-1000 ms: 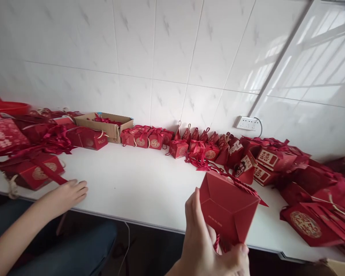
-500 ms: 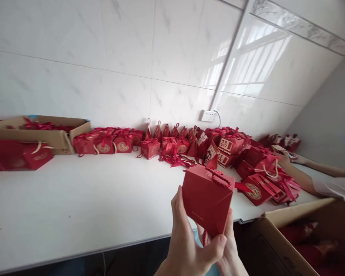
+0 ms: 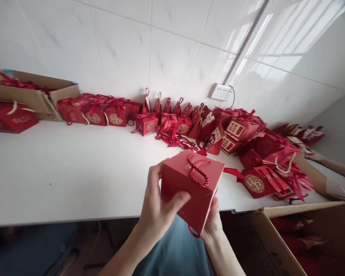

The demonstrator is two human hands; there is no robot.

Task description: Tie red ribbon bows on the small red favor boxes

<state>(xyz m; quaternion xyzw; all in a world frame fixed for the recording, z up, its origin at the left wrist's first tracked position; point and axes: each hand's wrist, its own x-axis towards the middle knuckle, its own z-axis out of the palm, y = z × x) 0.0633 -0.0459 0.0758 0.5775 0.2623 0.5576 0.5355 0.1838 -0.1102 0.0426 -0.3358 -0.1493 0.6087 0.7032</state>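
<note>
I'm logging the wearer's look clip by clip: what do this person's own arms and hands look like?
The left hand and right hand show no gloves; fingers are partly hidden, but no rings are visible. The forearms are bare as far as the picture shows, without sleeves, watch or bracelet. Blue-green clothing covers the lap.

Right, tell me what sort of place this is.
Probably a small packing workspace: red boxes crowd a long white table, a similar held box shows at its near edge, and an open carton stands beside it.
</note>
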